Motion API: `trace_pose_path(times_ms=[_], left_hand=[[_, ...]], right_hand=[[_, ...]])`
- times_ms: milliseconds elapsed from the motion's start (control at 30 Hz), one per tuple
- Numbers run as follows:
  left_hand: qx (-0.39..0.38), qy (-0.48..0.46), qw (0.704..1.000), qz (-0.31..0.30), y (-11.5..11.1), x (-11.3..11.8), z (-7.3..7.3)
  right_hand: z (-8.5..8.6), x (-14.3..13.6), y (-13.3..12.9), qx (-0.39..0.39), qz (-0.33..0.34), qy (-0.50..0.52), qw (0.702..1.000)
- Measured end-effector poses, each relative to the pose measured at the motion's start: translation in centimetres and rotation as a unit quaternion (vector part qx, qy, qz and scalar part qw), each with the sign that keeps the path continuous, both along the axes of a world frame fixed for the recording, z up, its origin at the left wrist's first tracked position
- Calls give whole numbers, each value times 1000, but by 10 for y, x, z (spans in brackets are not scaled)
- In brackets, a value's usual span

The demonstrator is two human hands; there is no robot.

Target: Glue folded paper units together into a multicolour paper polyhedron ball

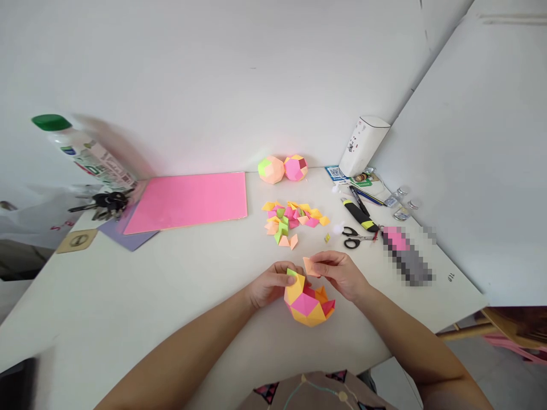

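My left hand (273,283) grips the upper left edge of a partly built paper ball (306,304) in pink, orange and green, with its open side facing up and right. Between the thumb and fingers of my right hand (341,273) is a small peach folded paper piece (310,266), held just above the ball's opening. Beyond the hands lies a loose pile of folded paper pieces (292,215) in orange, pink, green and peach. Two finished paper balls, one peach and green (271,170) and one pink and orange (296,168), rest near the wall.
A pink board (192,200), keys (110,204) and a green-capped bottle (96,156) are at the left. Scissors (358,238), a cutter (359,215), pens (368,195), small glass bottles (401,205) and a white box (363,145) stand or lie at the right.
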State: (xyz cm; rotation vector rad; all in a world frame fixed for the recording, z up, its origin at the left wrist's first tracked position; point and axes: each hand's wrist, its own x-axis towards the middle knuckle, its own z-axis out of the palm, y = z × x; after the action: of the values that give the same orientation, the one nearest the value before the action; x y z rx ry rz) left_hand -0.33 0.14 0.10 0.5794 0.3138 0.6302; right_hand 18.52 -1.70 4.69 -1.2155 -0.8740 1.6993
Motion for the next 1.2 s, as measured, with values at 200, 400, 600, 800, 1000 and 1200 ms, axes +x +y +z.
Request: trace_pose_path(times_ms=[200,400,600,800,1000,1200], left_hand=[[-4,23,1000,1,0,-1,0],[-9,22,1000,13,1,-1,0],[-9,25,1000,15,1,-1,-1],[-13,22,999,25,1,0,1],[-10,19,999,29,0,0,2],[-8,34,999,39,-2,2,3]], right_hand=[[1,-1,0,-48,39,46,997],[2,-2,-1,-37,32,39,998],[1,-2,-1,-41,41,15,998],[1,-3,-1,-49,33,17,998],[3,-5,-2,-50,29,13,998],[1,-4,-5,-36,40,-1,999]])
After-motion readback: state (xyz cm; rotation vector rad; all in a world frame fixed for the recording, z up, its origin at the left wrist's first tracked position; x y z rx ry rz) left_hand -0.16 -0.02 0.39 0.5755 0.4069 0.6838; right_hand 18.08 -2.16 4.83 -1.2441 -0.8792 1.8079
